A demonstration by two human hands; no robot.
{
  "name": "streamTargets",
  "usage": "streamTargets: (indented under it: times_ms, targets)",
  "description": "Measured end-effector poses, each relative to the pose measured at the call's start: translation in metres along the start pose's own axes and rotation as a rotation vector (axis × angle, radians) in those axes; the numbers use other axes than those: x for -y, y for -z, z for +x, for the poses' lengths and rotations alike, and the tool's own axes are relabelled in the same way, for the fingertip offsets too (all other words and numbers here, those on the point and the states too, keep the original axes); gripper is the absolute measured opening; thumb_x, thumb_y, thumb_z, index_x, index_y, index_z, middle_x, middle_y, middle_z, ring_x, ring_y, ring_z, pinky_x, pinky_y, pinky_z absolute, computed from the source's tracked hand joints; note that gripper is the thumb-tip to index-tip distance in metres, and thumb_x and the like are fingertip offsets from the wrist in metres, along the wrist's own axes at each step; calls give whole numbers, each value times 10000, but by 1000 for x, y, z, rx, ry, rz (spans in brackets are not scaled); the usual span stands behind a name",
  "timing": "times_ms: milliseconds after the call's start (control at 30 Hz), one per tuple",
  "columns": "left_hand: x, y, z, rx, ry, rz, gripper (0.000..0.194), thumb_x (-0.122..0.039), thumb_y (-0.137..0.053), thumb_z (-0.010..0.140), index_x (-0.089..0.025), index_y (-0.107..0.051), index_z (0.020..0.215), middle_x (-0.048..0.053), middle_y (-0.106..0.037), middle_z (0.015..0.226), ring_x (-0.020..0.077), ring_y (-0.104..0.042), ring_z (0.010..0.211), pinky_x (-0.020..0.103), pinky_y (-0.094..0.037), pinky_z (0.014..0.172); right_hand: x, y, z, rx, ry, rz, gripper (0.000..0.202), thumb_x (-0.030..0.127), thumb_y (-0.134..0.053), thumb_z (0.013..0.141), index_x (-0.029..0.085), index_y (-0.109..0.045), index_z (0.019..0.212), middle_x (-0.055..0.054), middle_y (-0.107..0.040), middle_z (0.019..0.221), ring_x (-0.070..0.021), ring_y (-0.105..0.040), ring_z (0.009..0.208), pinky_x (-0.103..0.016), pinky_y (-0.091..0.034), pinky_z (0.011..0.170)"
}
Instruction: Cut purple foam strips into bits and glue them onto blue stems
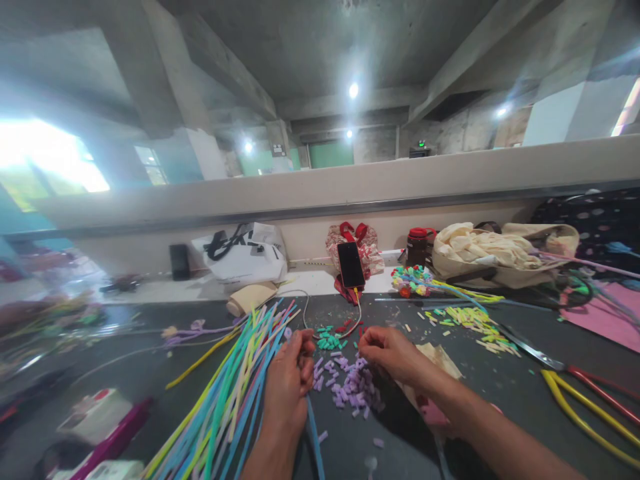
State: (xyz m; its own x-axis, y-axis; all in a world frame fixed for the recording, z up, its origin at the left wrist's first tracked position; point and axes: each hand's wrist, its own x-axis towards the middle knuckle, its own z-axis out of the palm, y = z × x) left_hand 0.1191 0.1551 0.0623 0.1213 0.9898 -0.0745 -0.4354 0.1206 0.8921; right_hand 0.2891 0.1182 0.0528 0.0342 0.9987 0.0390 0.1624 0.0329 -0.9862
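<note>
My left hand is curled beside a bundle of coloured strips, with a blue strip running down from beneath it. A small purple piece shows at its fingertips. My right hand has its fingers pinched together near some red pieces; what they hold, if anything, is too small to tell. Between the hands lie a pile of purple pieces and a smaller group of green pieces on the dark table.
A phone with a cable leans on a patterned bag. To the right are yellow pieces, scissors, yellow-handled pliers or cutters and a cloth bag. A white bag stands at the back left.
</note>
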Motion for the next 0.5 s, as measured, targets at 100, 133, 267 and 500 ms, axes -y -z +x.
streamTargets:
  times_ms: [100,133,267,500]
  targets:
    - [6,-4,-4,136,136,165,239,-370,-618,633,-146,-560,693,-75,-481,485,-19,-229,284,111,-106,283,5,0,-2,37,-15,10,98,233,-510,663,165,-486,596,91,-383,422,-44,-316,336,-167,-222,335]
    - [9,-6,-6,191,174,214,246,-376,-619,633,-141,-551,658,-74,-468,463,-18,-217,282,119,-94,287,6,-1,-2,46,-19,16,102,246,-507,666,166,-485,606,92,-380,421,-43,-311,332,-166,-221,332]
    - [17,-13,-14,324,235,300,309,-419,-576,666,-132,-526,562,-94,-333,352,-3,-180,275,145,-78,301,8,-8,-5,58,-17,19,112,262,-505,673,163,-484,626,94,-373,429,-38,-305,334,-160,-207,331]
    - [20,-11,-13,307,242,283,263,-361,-645,607,-127,-528,581,-64,-435,403,-5,-217,301,151,-108,327,7,-10,-5,45,36,-58,137,249,-469,694,157,-507,600,67,-429,465,-52,-349,372,-169,-230,365]
